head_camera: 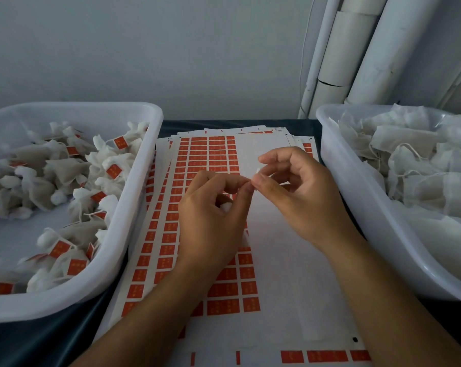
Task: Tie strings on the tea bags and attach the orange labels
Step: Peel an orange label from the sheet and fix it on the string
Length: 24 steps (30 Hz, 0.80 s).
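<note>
Tubs (134, 197) hold labelled and unlabelled tea bags (409, 165).

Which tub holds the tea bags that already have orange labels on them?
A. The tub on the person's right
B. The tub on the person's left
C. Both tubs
B: the left tub holds bags with orange labels; the bags in the right tub show none.

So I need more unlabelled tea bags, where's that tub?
In the head view, the tub of unlabelled tea bags sits at the right, beside the label sheets.
</note>
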{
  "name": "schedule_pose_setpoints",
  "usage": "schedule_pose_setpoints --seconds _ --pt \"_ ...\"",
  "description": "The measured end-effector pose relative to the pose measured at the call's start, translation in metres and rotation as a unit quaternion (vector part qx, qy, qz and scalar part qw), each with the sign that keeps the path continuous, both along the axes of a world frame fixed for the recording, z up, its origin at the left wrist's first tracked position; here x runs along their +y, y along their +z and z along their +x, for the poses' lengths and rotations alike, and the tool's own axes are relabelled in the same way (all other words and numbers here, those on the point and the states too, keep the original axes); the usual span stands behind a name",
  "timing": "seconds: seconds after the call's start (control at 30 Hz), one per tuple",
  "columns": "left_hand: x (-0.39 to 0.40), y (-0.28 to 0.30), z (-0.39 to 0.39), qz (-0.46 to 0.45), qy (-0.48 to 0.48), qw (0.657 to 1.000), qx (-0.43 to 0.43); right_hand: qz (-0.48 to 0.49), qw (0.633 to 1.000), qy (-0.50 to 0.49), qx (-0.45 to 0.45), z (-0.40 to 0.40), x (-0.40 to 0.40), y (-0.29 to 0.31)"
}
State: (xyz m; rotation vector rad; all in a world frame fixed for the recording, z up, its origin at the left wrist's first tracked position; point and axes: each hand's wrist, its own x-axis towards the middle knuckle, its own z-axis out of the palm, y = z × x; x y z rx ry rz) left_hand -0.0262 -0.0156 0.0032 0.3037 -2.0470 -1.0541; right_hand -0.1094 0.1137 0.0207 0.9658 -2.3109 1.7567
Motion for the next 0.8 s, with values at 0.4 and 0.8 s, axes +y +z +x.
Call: schedule_pose_setpoints --seconds 0.4,0.8 --pt "-0.001 -0.001 -0.001 0.070 -0.048 0.996 -0.019 0.001 0.991 0.091 -0.099 0.000 -0.001 -0.004" --pt "-0.004 -0.003 0.000 0.251 -0.060 0.965 -0.053 -0.009 0.996 -0.027 0.087 0.011 -0.015 0.016"
